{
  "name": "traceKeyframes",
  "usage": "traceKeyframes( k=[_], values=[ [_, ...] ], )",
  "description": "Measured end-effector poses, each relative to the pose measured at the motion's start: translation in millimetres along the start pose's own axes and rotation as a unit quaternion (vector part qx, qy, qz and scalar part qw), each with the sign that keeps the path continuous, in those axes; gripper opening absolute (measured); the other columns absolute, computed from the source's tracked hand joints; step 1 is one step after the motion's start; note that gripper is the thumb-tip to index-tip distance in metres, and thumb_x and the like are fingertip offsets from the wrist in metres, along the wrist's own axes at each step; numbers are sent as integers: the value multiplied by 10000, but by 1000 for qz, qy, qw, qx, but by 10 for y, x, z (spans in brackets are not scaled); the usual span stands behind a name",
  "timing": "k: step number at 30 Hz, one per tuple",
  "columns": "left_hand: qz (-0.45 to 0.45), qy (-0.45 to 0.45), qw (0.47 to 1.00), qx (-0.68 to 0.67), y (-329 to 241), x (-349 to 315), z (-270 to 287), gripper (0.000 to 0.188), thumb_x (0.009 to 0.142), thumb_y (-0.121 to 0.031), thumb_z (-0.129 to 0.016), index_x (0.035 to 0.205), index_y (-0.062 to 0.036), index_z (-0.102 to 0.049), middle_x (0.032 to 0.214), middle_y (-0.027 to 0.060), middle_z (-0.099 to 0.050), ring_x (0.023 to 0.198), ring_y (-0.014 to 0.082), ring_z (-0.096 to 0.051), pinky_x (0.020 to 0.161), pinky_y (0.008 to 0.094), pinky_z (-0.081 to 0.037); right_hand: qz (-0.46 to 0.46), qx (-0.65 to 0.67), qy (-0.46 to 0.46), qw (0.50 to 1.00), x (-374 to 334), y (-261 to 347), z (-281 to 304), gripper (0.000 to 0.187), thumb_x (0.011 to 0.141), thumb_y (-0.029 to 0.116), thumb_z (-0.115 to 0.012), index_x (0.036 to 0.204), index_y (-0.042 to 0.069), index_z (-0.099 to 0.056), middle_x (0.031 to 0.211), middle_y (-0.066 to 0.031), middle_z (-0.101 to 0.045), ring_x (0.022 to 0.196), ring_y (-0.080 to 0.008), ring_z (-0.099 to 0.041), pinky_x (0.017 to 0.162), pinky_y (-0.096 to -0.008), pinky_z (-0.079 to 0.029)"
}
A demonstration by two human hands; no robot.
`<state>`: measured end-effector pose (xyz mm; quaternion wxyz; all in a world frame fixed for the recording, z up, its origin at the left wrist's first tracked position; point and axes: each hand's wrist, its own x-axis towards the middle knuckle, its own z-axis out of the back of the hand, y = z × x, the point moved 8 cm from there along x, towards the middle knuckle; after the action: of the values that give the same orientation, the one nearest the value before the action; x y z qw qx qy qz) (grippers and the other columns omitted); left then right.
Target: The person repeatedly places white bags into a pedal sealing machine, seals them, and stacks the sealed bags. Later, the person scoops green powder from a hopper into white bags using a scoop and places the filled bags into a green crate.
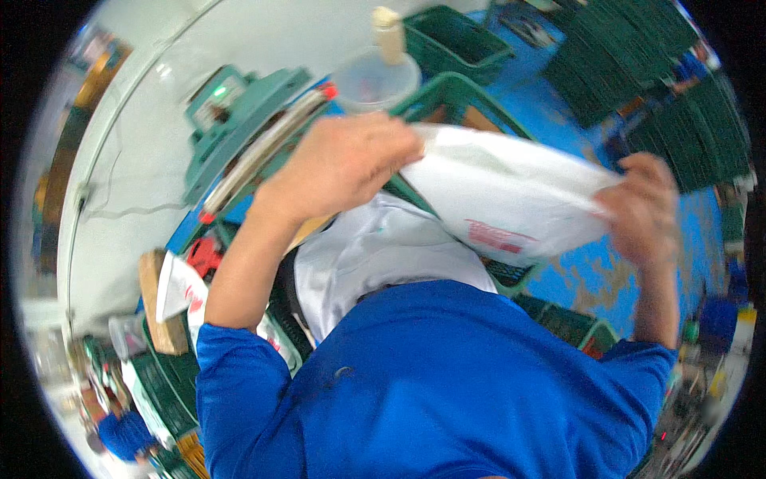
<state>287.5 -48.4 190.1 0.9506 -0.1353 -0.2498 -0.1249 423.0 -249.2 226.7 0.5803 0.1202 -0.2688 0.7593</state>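
Note:
A white bag (511, 188) with red print is stretched out flat between my two hands in front of me. My left hand (351, 160) is closed on its left end, with the fingers curled over the edge. At the other end my right hand (645, 207), blurred by motion, grips the bag's right edge. Behind the bag and partly covered by it stands a green crate (499, 116) with something brown inside. Beyond my left hand lies a long pale bar with red ends (267, 148), beside a teal scale (231, 132) with a lit display.
A translucent round tub (375, 80) with a cream bottle (388, 36) stands beyond the hands. Another green crate (455, 40) is behind it, and dark green crates (630, 48) are stacked at the far right. The blue floor (590, 275) is worn. A person in blue (124, 435) is at lower left.

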Motion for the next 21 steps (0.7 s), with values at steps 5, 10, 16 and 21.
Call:
traceKeyframes(
  k=[5, 10, 16, 21],
  values=[
    [28, -139, 978, 154, -251, -354, 1461, 114, 820, -2, -570, 931, -7, -595, 860, 78, -616, 778, 184, -588, 649, 280, -467, 159, 12, -29, 987, 1125, -254, 414, 173, 708, 175, -666, 840, 129, -565, 760, -31, -571, 734, -197, -562, 839, -416, -443],
    [75, -172, 908, 374, -520, -698, 2236, 67, 838, 12, -557, 885, 27, -602, 837, 94, -618, 759, 162, -560, 671, 268, -448, 300, 34, 35, 953, 2210, -347, 15, 215, 759, 198, -656, 929, 129, -545, 889, -59, -561, 851, -219, -547, 842, -408, -433],
    [193, -52, 879, 433, -222, -1104, 2163, 78, 726, -77, -649, 772, -76, -585, 688, 51, -573, 609, 225, -526, 590, 347, -417, 364, 190, -253, 876, 3082, 240, -826, 148, 739, 241, -685, 689, 121, -612, 625, -23, -535, 571, -201, -525, 553, -329, -391],
    [345, -21, 837, 425, 296, -1676, 1984, 116, 731, -136, -664, 732, -84, -560, 672, 31, -545, 647, 229, -536, 640, 361, -424, 331, 268, -220, 878, 3380, 661, -1484, 293, 694, 313, -697, 595, 134, -487, 519, 4, -382, 515, -183, -421, 607, -313, -358]
  ],
)
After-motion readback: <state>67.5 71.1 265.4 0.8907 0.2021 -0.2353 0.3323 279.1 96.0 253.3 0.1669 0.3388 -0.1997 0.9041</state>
